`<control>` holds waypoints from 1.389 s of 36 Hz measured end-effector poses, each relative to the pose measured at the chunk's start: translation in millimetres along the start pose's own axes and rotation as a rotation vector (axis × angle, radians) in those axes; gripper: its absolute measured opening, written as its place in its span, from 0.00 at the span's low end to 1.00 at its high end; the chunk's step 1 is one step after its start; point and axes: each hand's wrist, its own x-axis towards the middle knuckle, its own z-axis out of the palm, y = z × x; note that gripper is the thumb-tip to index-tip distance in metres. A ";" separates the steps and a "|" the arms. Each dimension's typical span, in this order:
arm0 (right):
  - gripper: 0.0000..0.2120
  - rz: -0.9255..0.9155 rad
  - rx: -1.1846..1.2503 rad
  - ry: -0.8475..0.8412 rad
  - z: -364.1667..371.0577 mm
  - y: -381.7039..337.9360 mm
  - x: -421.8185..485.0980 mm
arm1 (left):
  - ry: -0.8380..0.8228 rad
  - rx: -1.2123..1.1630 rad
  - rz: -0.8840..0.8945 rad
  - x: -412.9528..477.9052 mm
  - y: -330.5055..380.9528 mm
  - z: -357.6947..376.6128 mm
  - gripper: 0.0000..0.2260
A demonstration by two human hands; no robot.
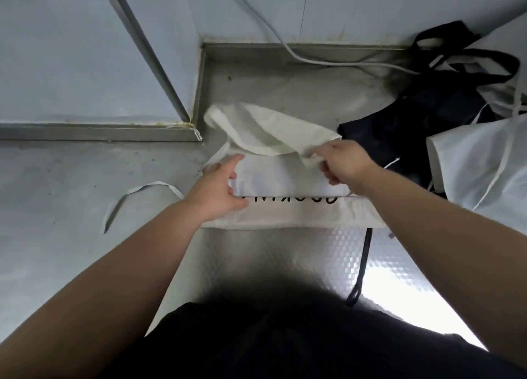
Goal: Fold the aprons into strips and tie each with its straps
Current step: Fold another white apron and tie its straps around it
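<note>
White apron [285, 210] at frame centre, on a steel counter [71, 184], partly folded into a band. Far flap is lifted and curled over, its upper edge blurred. Black lettering [302, 199] runs along the fold line, upside down, with part covered by the folded layer; unreadable.

Left hand [216, 190] rests on the apron's left end, fingers spread and mostly straight, pressing the cloth down, thumb at the fold edge. Right hand [342, 164] pinches the lifted flap, fingers curled on the fabric; the exact hold is partly hidden by the cloth.

White strap [137, 192] trails left from behind the left wrist across the counter. Right of centre is a bunched black apron [399, 133], its loops toward the upper right. A dark strap [366, 261] runs down toward the lower frame. Second white apron [479, 162] at the right edge is cut off by the frame. Grey cable [285, 46] curves down the back wall. Dark clothing [285, 344] at frame bottom, blurred.
</note>
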 end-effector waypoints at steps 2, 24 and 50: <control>0.08 0.021 0.325 0.053 -5.3 -25.1 4.5 | -0.039 0.048 -0.010 3.8 1.4 -0.2 0.35; 0.18 -0.289 -0.852 -0.046 -3.7 42.5 -19.6 | 0.109 0.406 0.160 -5.6 1.7 13.3 0.16; 0.13 -0.272 -1.059 -0.196 -29.5 65.7 -57.4 | 0.050 0.503 0.150 -54.7 -2.0 22.1 0.16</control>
